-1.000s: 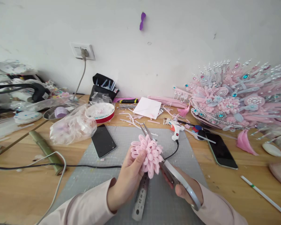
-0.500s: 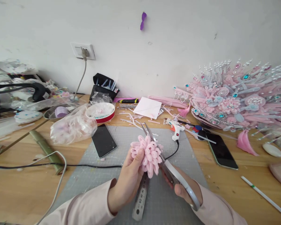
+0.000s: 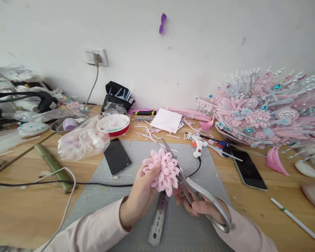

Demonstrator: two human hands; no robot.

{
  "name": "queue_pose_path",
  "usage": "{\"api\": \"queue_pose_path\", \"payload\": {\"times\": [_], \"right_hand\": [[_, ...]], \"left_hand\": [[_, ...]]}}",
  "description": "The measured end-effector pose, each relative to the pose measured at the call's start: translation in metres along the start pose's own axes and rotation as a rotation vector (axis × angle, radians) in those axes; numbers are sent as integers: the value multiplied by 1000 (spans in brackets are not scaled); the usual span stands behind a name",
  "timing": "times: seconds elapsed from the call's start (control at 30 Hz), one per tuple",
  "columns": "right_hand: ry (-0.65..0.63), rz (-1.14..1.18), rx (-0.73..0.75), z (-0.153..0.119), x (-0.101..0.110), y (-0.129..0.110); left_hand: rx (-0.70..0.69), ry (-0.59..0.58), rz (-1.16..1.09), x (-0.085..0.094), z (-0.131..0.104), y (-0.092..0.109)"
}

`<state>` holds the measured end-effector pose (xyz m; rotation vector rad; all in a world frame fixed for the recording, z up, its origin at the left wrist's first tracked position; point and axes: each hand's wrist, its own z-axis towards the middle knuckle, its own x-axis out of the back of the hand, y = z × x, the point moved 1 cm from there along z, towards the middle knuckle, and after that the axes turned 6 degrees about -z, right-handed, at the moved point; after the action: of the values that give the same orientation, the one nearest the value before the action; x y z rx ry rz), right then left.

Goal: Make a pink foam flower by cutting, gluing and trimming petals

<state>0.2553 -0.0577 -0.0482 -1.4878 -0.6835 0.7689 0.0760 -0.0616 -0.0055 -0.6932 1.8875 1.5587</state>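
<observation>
A fluffy pink flower (image 3: 166, 171) with looped petals is pinched in my left hand (image 3: 144, 190), the thumb lying over its left petals. My right hand (image 3: 204, 206) is closed around the handles of metal scissors (image 3: 185, 183). The blades point up and to the left, along the right side of the flower; whether they touch the petals I cannot tell. A steel ruler (image 3: 158, 222) lies below the flower on the grey cutting mat (image 3: 191, 229). Part of the ruler is hidden by the flower.
A phone (image 3: 117, 157) lies on the mat's left side, a white glue gun (image 3: 197, 148) at its upper right. Another phone (image 3: 248, 169) rests farther right, before a pink beaded headdress (image 3: 257, 108). A black cable (image 3: 102, 184) crosses from the left. Pink scraps lie at the back.
The flower and my left hand have shifted slightly left. The scissors have turned a little, their handles moving right and the blade tips more together. My right fingers show more now.
</observation>
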Motion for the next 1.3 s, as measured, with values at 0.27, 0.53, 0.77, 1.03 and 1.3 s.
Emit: {"api": "queue_pose_path", "payload": {"times": [0.27, 0.53, 0.77, 1.03, 1.3], "right_hand": [[-130, 458, -53, 6, 0, 3], [-182, 637, -84, 5, 5, 16], [-203, 639, -137, 2, 9, 7], [-195, 606, -116, 0, 15, 3], [-2, 469, -119, -10, 13, -7]], "left_hand": [[48, 27, 25, 1, 7, 4], [2, 81, 20, 3, 9, 3], [-16, 67, 24, 5, 11, 3], [-31, 28, 70, 3, 12, 9], [-13, 34, 126, 4, 12, 16]]}}
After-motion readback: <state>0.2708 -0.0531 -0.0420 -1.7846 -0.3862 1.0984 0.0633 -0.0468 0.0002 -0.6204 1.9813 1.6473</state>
